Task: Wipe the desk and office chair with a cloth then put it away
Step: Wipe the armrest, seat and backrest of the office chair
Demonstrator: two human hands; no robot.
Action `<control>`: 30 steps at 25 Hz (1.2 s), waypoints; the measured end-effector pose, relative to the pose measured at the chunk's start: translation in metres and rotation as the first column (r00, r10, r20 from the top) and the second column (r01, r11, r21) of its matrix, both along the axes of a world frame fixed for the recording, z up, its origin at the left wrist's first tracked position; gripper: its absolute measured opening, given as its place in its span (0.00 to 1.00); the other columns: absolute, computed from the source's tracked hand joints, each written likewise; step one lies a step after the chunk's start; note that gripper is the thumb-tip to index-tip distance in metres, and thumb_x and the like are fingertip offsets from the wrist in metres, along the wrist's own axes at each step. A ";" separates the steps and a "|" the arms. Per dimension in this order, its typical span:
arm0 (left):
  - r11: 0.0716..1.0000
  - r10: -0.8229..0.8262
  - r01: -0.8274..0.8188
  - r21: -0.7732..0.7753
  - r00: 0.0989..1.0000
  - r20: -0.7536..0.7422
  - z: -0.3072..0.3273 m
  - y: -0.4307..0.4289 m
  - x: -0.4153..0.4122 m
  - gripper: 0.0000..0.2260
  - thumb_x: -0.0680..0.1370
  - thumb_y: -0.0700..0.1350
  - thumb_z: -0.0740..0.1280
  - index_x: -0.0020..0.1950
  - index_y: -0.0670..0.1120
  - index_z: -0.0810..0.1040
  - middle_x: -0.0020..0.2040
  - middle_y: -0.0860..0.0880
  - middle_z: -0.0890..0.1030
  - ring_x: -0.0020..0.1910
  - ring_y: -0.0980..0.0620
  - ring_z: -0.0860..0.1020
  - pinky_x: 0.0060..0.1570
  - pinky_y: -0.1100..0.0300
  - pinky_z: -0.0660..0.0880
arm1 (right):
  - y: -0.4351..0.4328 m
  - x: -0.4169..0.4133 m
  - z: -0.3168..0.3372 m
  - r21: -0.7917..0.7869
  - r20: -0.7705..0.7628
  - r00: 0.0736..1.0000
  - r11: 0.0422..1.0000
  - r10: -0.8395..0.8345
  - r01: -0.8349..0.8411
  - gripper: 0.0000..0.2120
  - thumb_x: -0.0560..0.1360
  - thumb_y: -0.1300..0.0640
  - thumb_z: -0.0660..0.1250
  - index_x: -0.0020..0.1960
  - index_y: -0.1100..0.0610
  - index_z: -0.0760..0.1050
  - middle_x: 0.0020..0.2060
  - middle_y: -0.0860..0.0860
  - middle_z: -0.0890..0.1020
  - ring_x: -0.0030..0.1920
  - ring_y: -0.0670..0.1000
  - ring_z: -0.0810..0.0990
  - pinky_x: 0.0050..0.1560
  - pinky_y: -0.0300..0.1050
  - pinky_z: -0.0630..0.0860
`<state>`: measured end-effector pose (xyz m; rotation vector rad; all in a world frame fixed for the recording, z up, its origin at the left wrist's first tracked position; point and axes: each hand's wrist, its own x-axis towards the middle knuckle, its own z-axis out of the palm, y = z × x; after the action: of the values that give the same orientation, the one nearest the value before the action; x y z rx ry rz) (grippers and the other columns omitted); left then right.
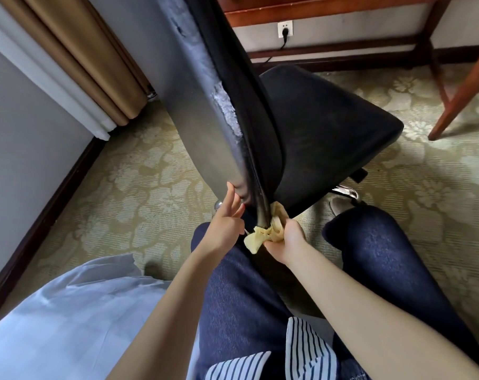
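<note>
my right hand (285, 237) is curled tight around the bunched yellow cloth (271, 229), pressing it against the lower edge of the chair back (205, 111), while my left hand (227, 220) has its fingers loosely spread, tips touching the bottom corner of that same back. the black seat (328, 133) sits just beyond the cloth. past it, the wooden desk (328, 9) stands over the patterned carpet (139, 171).
</note>
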<state>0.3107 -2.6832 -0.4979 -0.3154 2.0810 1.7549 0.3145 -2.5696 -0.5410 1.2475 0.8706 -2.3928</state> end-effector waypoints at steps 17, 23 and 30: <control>0.993 0.060 -0.079 -0.086 0.977 -0.207 0.042 0.007 0.009 0.27 0.81 0.39 0.59 0.78 0.46 0.53 0.72 0.50 0.67 0.71 0.51 0.65 0.66 0.65 0.63 | -0.011 0.035 0.125 0.561 -0.507 0.781 0.827 0.364 -0.021 0.13 0.81 0.53 0.58 0.65 0.48 0.71 0.58 0.50 0.78 0.57 0.48 0.78 0.61 0.44 0.73; 0.981 0.193 -0.172 0.092 0.773 -0.604 0.131 -0.013 0.017 0.24 0.82 0.40 0.57 0.77 0.50 0.56 0.76 0.56 0.59 0.66 0.68 0.64 0.65 0.69 0.64 | -0.020 0.038 0.166 0.625 -0.643 0.586 0.780 0.494 0.029 0.10 0.81 0.53 0.58 0.49 0.38 0.72 0.60 0.48 0.75 0.57 0.42 0.75 0.59 0.39 0.71; 0.969 0.218 -0.206 0.134 0.466 -0.858 0.227 -0.022 0.002 0.36 0.76 0.46 0.63 0.78 0.48 0.45 0.78 0.50 0.53 0.76 0.53 0.55 0.75 0.51 0.56 | -0.046 0.024 0.214 0.639 -0.733 0.329 0.769 0.595 0.031 0.17 0.81 0.54 0.58 0.69 0.48 0.68 0.64 0.50 0.72 0.63 0.48 0.73 0.68 0.50 0.68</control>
<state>0.3131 -2.7053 -0.2708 0.4924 2.7788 2.4060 0.3383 -2.6156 -0.3273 -0.4406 2.0172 -2.4214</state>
